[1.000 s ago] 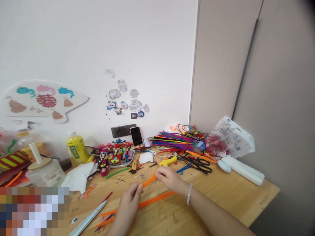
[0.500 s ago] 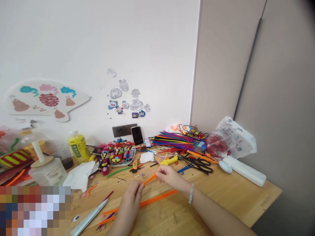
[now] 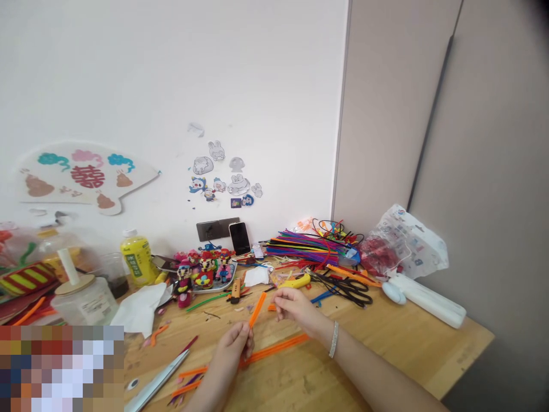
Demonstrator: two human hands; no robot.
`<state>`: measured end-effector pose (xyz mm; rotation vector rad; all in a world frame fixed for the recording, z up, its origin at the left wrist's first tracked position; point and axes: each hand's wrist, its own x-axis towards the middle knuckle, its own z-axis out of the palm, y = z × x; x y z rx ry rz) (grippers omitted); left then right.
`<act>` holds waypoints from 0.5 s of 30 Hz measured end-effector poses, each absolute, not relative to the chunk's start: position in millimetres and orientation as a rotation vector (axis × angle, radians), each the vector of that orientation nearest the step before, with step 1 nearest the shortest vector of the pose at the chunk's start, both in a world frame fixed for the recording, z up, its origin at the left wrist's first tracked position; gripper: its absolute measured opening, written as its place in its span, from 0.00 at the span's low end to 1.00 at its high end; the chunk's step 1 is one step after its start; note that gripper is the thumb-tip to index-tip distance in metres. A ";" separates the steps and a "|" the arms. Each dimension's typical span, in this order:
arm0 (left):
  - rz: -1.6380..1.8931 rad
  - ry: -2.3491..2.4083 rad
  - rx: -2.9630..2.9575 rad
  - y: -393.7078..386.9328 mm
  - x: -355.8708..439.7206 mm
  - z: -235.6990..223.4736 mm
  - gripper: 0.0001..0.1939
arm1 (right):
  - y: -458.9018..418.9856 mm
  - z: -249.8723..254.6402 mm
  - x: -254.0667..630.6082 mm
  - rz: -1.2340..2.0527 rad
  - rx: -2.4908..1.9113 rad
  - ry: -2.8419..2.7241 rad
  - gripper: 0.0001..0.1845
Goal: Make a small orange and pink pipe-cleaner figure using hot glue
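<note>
My left hand (image 3: 234, 346) is closed around orange pipe cleaners (image 3: 258, 309), whose short end sticks up above the thumb. To its right, my right hand (image 3: 291, 303) is curled, with thumb and fingertips together and a short orange pipe cleaner end (image 3: 271, 308) showing at them; the rest of that piece is hidden by the hand. A gap separates the two hands. Under and beside my left hand, longer orange pipe cleaners (image 3: 278, 347) lie across the wooden table (image 3: 343, 366). Silver scissors or a similar blade (image 3: 158, 380) rest left of my left forearm.
Behind my hands lie a yellow-handled tool (image 3: 295, 281), black scissors (image 3: 358, 290) and a pile of coloured pipe cleaners (image 3: 300, 245). Small figures (image 3: 206, 269) stand on a tray beside a phone (image 3: 239, 237). A yellow bottle (image 3: 138, 257) and a jar (image 3: 88, 300) are at left.
The orange strip that ran between both hands now stands up from my left hand alone. My hands have separated slightly, and an orange end shows at my right fingertips.
</note>
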<state>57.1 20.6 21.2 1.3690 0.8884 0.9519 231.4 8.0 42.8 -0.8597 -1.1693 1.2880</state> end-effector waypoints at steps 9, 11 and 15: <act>0.922 0.839 1.285 23.1 58.7 12.8 0.25 | 5.8 38.5 226.9 1.409 -0.774 -1.186 0.12; 0.914 0.824 1.265 22.0 58.8 12.4 0.24 | 6.3 36.2 225.5 1.407 -0.770 -1.197 0.13; 0.890 0.782 1.213 18.5 59.3 14.3 0.23 | 6.4 34.0 223.2 1.346 -0.790 -1.230 0.12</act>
